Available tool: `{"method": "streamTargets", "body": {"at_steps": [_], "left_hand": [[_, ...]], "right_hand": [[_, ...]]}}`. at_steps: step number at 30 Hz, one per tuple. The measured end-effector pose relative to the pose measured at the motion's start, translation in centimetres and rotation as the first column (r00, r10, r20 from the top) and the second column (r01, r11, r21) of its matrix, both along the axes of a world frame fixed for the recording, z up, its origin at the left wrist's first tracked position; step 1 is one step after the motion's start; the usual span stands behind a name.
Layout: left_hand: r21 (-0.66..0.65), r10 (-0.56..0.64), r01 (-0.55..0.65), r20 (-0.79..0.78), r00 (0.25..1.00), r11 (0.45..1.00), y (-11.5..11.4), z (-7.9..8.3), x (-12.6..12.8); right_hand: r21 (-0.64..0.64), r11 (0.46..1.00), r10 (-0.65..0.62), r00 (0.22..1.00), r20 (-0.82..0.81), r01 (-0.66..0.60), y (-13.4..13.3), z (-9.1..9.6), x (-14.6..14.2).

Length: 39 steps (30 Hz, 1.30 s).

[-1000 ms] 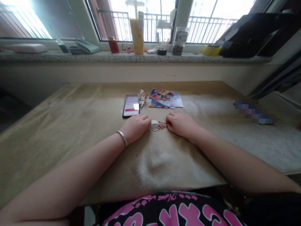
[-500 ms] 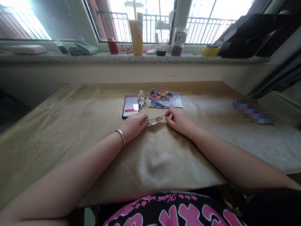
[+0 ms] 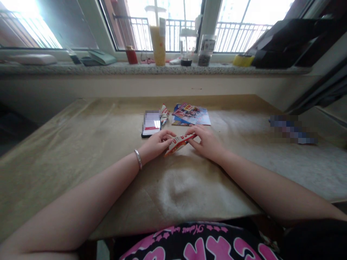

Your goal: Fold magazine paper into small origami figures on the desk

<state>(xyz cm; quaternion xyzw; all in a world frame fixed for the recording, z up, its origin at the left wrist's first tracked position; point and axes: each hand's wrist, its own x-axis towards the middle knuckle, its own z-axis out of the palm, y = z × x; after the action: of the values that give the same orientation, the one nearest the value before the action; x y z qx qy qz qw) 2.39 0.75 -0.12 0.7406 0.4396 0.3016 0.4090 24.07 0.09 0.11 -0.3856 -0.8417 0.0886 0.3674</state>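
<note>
phone (image 3: 151,125) | leaflets (image 3: 191,115) | folded paper (image 3: 164,113) | sill: orange drink (image 3: 158,39), red cup (image 3: 131,55)

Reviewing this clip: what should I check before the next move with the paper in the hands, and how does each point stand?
1. Both hands grip the folded printed paper: ok. The left hand and right hand pinch its two ends.
2. Paper off the table: ok. It is tilted, with the left end lower.
3. Phone apart from the left hand: cannot tell, they are very close.
4. Leaflet stack undisturbed: ok, it lies flat beyond the hands.
5. Small folded piece out of the way: ok, it is beside the phone.
6. Creases sharp: cannot tell, too small.
</note>
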Motion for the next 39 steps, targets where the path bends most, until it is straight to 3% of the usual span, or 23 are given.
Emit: {"method": "streamTargets", "body": {"at_steps": [8,11,15,20,31,35,39], "left_hand": [[0.05,-0.022,0.027,-0.093,0.995,0.998,-0.2,0.4,0.3],[0.096,-0.013,0.025,-0.13,0.991,0.995,-0.2,0.4,0.3],[0.162,0.0,0.035,-0.207,0.978,0.986,0.1,-0.1,0.2],[0.258,-0.058,0.133,-0.277,0.959,0.957,0.5,-0.4,0.1],[0.288,-0.114,0.223,-0.351,0.929,0.931,0.2,0.3,-0.2],[0.308,-0.113,0.227,-0.348,0.931,0.924,0.1,0.2,-0.2],[0.32,-0.106,0.228,-0.358,0.928,0.92,0.1,0.0,-0.1]], "right_hand": [[-0.166,0.978,0.141,0.988,0.065,-0.128,-0.1,-0.2,-0.4],[-0.19,0.976,0.122,0.991,0.048,-0.11,0.3,-0.5,-0.5],[-0.161,0.986,0.053,0.997,0.054,-0.044,0.7,-0.8,-0.8],[-0.106,0.994,-0.015,0.996,0.083,0.024,1.2,-1.2,-0.9],[0.031,1.0,-0.001,0.988,0.156,-0.003,1.0,-1.1,-0.7],[0.006,0.999,0.049,0.991,0.124,-0.05,0.9,-1.1,-0.7],[-0.043,0.999,0.017,0.998,0.063,-0.015,1.1,-1.3,-0.8]]}}
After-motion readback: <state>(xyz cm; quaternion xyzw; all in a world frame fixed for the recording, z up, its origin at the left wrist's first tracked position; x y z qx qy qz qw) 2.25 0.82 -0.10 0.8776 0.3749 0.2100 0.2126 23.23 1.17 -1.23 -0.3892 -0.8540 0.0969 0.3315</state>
